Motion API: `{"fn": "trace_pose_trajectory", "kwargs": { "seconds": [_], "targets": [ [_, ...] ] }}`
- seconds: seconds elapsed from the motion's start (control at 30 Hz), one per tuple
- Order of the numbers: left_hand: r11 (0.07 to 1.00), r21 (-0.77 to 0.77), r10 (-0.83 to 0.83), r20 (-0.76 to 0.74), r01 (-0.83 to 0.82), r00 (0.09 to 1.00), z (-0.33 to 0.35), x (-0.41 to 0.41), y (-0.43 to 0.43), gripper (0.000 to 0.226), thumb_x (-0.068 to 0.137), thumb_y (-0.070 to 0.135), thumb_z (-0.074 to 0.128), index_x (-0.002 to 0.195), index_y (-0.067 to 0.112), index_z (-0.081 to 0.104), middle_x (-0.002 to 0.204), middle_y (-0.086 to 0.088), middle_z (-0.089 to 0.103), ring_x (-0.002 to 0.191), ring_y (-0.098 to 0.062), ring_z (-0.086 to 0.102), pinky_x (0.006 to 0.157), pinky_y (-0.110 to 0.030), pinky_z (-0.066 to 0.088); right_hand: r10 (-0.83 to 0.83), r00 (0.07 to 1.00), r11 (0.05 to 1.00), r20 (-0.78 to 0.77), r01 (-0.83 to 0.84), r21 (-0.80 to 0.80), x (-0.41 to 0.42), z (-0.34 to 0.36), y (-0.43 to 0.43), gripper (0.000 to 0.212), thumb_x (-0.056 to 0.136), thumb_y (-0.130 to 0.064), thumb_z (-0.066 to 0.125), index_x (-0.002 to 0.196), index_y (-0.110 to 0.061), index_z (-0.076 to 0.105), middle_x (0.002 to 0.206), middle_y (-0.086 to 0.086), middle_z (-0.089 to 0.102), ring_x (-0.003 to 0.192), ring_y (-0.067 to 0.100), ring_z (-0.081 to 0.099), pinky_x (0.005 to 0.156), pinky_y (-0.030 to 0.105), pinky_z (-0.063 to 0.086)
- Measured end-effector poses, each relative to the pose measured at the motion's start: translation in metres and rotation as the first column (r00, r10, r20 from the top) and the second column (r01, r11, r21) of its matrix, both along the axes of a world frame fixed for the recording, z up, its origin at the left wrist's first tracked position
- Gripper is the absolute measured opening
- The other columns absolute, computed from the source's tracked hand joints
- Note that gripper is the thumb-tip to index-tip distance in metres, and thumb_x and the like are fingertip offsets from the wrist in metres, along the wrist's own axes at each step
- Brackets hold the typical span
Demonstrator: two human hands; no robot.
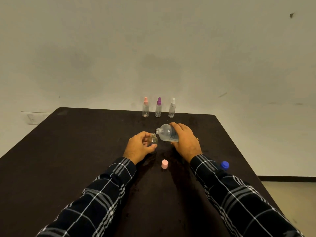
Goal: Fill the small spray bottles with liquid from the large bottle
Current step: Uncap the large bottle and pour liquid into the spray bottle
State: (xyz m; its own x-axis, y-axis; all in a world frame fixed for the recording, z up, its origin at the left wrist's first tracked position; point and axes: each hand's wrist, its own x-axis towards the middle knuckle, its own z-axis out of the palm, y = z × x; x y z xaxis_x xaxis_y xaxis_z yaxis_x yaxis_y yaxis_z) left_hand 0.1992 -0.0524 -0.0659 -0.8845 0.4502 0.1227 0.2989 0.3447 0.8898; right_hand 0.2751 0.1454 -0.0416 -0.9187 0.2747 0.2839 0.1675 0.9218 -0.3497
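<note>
My right hand [185,140] grips the large clear bottle [166,133], uncapped and tipped to the left, its mouth just above and right of a small bottle's neck. My left hand [140,147] holds that small open bottle [153,140] upright on the dark table [77,151]. Liquid lies in the large bottle's lower side. I cannot tell whether any is flowing. At the table's far edge stand three small spray bottles: pink-topped [145,107], purple-topped [158,108], white-topped [172,108].
A pink cap [164,164] stands on the table between my forearms. A blue cap [224,165] lies by my right sleeve near the table's right edge. A pale wall rises behind the table, with floor at the lower right.
</note>
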Motion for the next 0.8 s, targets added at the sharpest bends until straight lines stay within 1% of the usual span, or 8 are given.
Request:
{"fn": "trace_pose_trajectory", "kwargs": {
  "seconds": [0.13, 0.23, 0.37, 0.43, 0.5, 0.63, 0.8],
  "targets": [
    [1.0, -0.007, -0.006, -0.006, 0.006, 1.0, 0.0, 0.0, 0.0, 0.04, 0.079, 0.014, 0.086, 0.115, 0.02, 0.069, 0.102, 0.007, 0.075, 0.093, -0.002, 0.072, 0.082, -0.013, 0.055, 0.002, 1.0, 1.0, 0.012, -0.002, 0.022, -0.002, 0.002, -0.001, 0.072, 0.087, -0.024, 0.076, 0.147, -0.031, 0.036, 0.145, 0.001, 0.046, 0.138, 0.024, 0.039, 0.11, 0.055, 0.042],
    [1.0, 0.005, -0.011, -0.002, 0.011, 1.0, 0.0, 0.0, 0.0, 0.039, 0.08, 0.012, 0.085, 0.115, 0.019, 0.068, 0.101, 0.006, 0.076, 0.092, -0.002, 0.072, 0.08, -0.012, 0.055, 0.011, 1.0, 0.998, 0.007, -0.012, 0.061, -0.003, 0.001, -0.001, 0.072, 0.086, -0.025, 0.076, 0.146, -0.033, 0.037, 0.143, 0.001, 0.047, 0.135, 0.023, 0.041, 0.108, 0.053, 0.045],
    [1.0, 0.004, -0.014, -0.001, 0.014, 1.0, 0.0, -0.001, 0.0, 0.04, 0.08, 0.013, 0.085, 0.116, 0.019, 0.068, 0.101, 0.006, 0.076, 0.092, -0.003, 0.073, 0.088, -0.02, 0.058, 0.011, 1.0, 0.997, 0.018, -0.012, 0.077, -0.002, 0.002, -0.002, 0.071, 0.086, -0.026, 0.075, 0.145, -0.033, 0.036, 0.142, 0.0, 0.047, 0.135, 0.023, 0.041, 0.107, 0.054, 0.046],
    [1.0, 0.003, -0.021, 0.003, 0.021, 1.0, -0.001, -0.001, 0.0, 0.04, 0.08, 0.013, 0.085, 0.115, 0.02, 0.068, 0.101, 0.006, 0.076, 0.092, -0.003, 0.073, 0.089, -0.023, 0.059, 0.009, 1.0, 0.997, 0.027, -0.011, 0.078, -0.001, 0.003, -0.001, 0.071, 0.086, -0.025, 0.075, 0.145, -0.034, 0.035, 0.142, 0.0, 0.046, 0.135, 0.023, 0.04, 0.107, 0.055, 0.046],
    [1.0, 0.001, -0.021, 0.004, 0.021, 1.0, -0.001, -0.001, 0.0, 0.04, 0.08, 0.013, 0.085, 0.115, 0.02, 0.068, 0.101, 0.007, 0.076, 0.092, -0.003, 0.073, 0.089, -0.022, 0.058, 0.01, 1.0, 0.996, 0.026, -0.012, 0.087, -0.001, 0.004, -0.001, 0.07, 0.087, -0.024, 0.074, 0.144, -0.034, 0.035, 0.141, 0.0, 0.046, 0.135, 0.023, 0.04, 0.106, 0.054, 0.046],
    [1.0, 0.002, -0.013, 0.001, 0.013, 1.0, -0.001, -0.001, 0.0, 0.039, 0.08, 0.013, 0.085, 0.115, 0.021, 0.068, 0.101, 0.007, 0.076, 0.092, -0.001, 0.072, 0.084, -0.014, 0.056, 0.011, 0.999, 0.993, 0.031, -0.015, 0.12, -0.002, 0.007, -0.002, 0.07, 0.087, -0.025, 0.074, 0.144, -0.035, 0.035, 0.14, 0.002, 0.047, 0.134, 0.024, 0.04, 0.104, 0.054, 0.048],
    [1.0, 0.0, -0.011, -0.004, 0.011, 1.0, -0.002, -0.002, 0.0, 0.04, 0.079, 0.014, 0.086, 0.115, 0.021, 0.068, 0.102, 0.007, 0.075, 0.093, -0.002, 0.072, 0.085, -0.017, 0.057, 0.005, 0.999, 0.99, 0.052, -0.012, 0.142, -0.003, 0.01, -0.002, 0.071, 0.086, -0.026, 0.075, 0.144, -0.035, 0.033, 0.142, 0.003, 0.045, 0.136, 0.025, 0.039, 0.104, 0.056, 0.047]
  ]
}}
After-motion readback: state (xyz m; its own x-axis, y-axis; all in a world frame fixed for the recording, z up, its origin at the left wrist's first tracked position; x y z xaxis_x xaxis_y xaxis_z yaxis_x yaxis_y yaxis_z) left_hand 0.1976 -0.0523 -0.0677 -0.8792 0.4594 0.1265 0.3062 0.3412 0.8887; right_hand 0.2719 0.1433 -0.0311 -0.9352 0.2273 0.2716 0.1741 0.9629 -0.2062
